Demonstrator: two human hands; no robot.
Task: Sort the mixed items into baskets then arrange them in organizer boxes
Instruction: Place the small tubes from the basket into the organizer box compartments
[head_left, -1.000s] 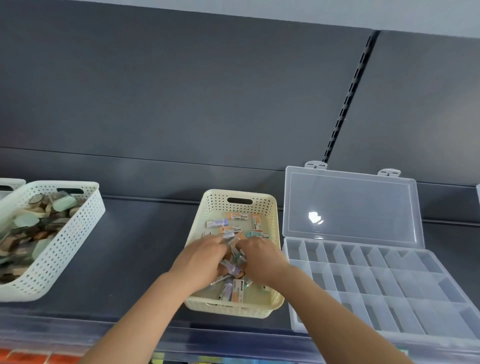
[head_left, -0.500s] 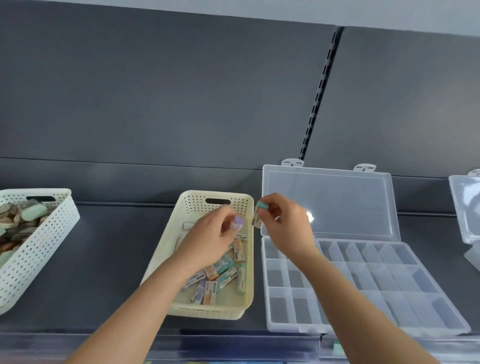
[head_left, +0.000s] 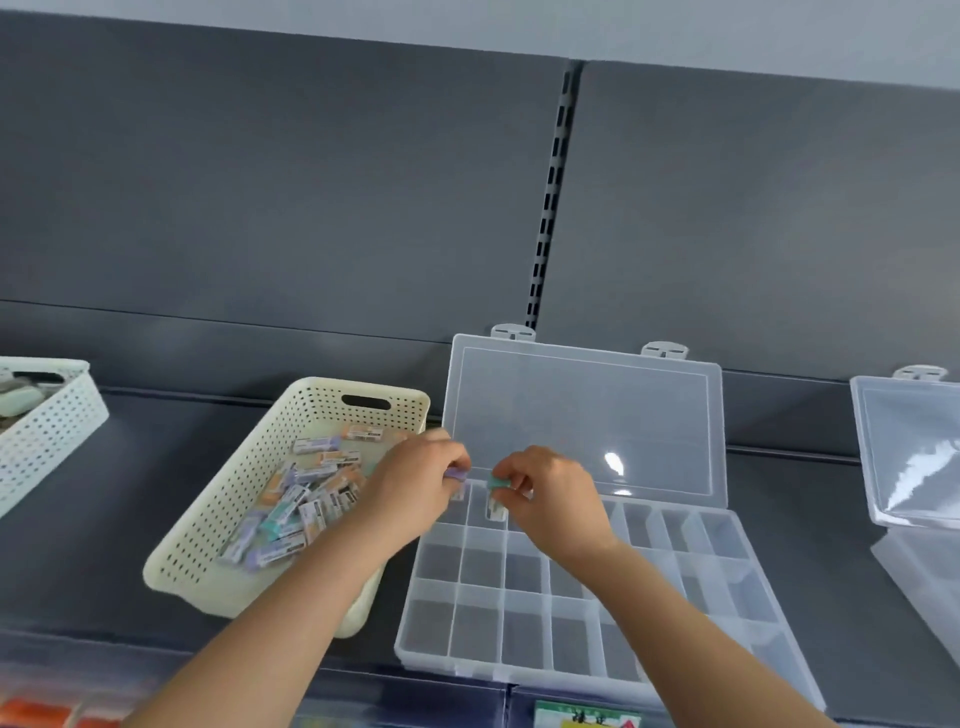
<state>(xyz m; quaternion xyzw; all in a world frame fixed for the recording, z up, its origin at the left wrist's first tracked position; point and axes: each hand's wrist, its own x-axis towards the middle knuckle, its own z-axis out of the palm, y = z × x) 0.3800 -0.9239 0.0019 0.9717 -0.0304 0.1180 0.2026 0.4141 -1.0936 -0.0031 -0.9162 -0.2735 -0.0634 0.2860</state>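
A cream perforated basket (head_left: 218, 525) on the dark shelf holds several small sleeved erasers (head_left: 291, 519) in purple, teal and orange. To its right lies a clear organizer box (head_left: 727, 582) with its lid (head_left: 582, 415) standing open and many bare compartments. My left hand (head_left: 415, 488) pinches a purple eraser (head_left: 457, 475) over the box's back-left corner. My right hand (head_left: 550, 499) pinches a teal eraser (head_left: 497, 493), held upright above a back-row compartment.
A white perforated basket (head_left: 47, 431) with pale rounded items stands at the far left. A second clear organizer box (head_left: 914, 467) with an open lid sits at the right edge. The grey back panel rises behind the shelf; price labels line the front edge.
Both hands left the cream basket, each carrying an eraser, and moved right and down over the organizer's back-left compartments. The view shifted right, showing the second box.
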